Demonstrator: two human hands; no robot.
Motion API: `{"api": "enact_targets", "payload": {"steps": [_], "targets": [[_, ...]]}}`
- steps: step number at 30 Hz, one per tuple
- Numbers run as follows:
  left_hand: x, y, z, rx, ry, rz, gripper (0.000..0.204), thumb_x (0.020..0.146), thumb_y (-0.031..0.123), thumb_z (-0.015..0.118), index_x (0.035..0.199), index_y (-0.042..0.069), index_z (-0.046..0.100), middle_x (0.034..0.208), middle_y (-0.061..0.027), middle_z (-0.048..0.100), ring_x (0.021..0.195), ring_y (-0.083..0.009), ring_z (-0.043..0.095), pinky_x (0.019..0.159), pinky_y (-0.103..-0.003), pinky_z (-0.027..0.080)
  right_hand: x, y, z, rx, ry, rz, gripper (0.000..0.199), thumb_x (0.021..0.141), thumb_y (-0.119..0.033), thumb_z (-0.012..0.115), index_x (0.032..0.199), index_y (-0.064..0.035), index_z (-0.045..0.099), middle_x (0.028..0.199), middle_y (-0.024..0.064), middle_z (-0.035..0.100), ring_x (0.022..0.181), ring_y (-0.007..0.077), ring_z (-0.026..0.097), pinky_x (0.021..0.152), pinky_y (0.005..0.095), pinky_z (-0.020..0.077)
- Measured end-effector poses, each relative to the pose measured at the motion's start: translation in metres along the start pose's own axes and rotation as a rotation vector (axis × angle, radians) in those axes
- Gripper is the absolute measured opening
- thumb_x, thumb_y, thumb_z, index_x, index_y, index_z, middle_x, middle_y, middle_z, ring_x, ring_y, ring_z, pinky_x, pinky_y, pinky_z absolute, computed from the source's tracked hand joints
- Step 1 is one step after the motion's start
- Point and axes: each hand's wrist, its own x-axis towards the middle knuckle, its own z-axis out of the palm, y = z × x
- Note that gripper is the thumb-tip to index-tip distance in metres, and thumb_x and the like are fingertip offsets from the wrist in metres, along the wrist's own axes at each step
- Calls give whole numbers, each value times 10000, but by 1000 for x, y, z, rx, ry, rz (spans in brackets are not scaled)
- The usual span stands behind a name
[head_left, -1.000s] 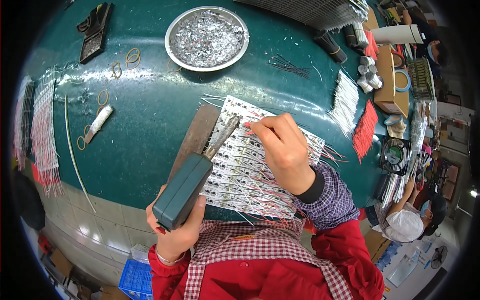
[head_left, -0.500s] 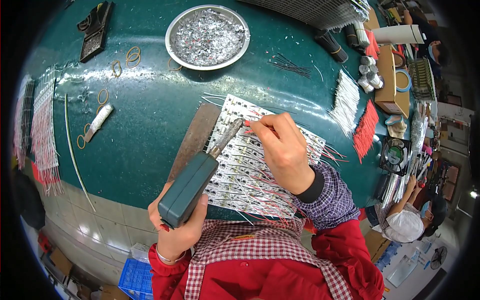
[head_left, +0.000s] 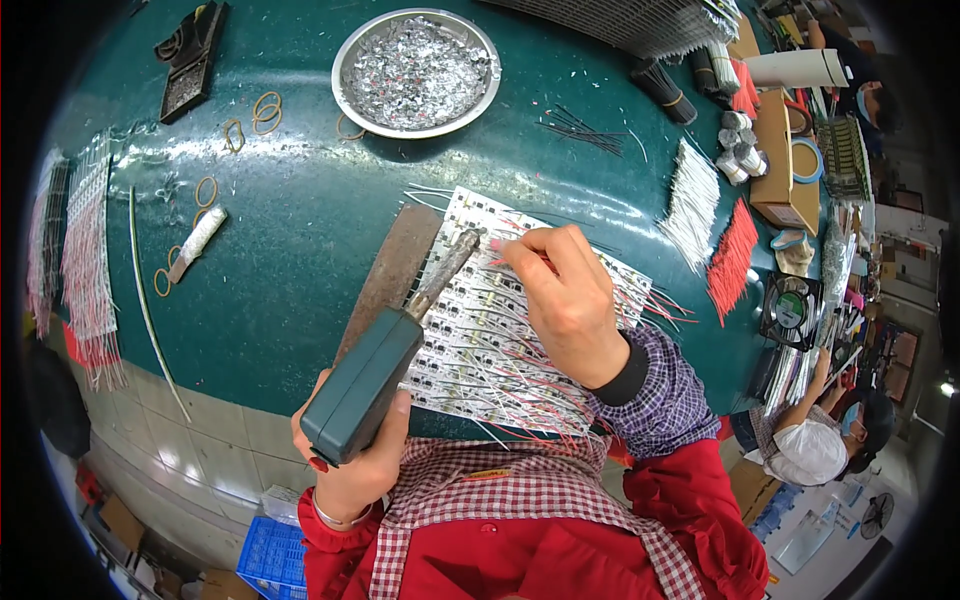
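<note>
soldering gun [head_left: 362, 385], one, gripped in left hand [head_left: 357, 472]; right hand [head_left: 570, 305] pinches red wires [head_left: 496, 244], count unclear.

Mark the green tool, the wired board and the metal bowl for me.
Green tool [head_left: 362, 385]: head view, on its boxy body.
Wired board [head_left: 460, 332]: head view, on its white face, left part.
Metal bowl [head_left: 417, 133]: head view, on its near rim.
</note>
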Motion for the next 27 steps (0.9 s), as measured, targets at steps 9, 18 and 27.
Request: {"api": "enact_targets", "payload": {"steps": [9, 18, 27], "targets": [[-4, 0, -2, -18, 23, 11, 216, 737, -27, 745, 946, -49, 695, 849, -121, 677, 666, -165, 654, 574, -277, 508, 1, -3, 1, 26, 103, -19, 347, 660, 128, 655, 988, 15, 668, 886, 109, 603, 775, 267, 585, 640, 352, 487], [-11, 1, -7, -23, 22, -2, 195, 741, -40, 736, 933, -50, 703, 861, -134, 682, 670, -183, 658, 583, -281, 510, -6, -11, 2, 43, 62, -12, 382, 635, 137, 645, 996, 13, 671, 861, 100, 605, 741, 253, 578, 613, 344, 474], [-12, 0, -7, -46, -18, -37, 185, 740, -56, 721, 924, -64, 699, 863, -146, 682, 692, -204, 658, 613, -291, 507, -7, -11, 3, 12, 47, 2, 371, 643, 137, 656, 991, 11, 677, 864, 96, 605, 743, 242, 581, 601, 334, 477]]}}
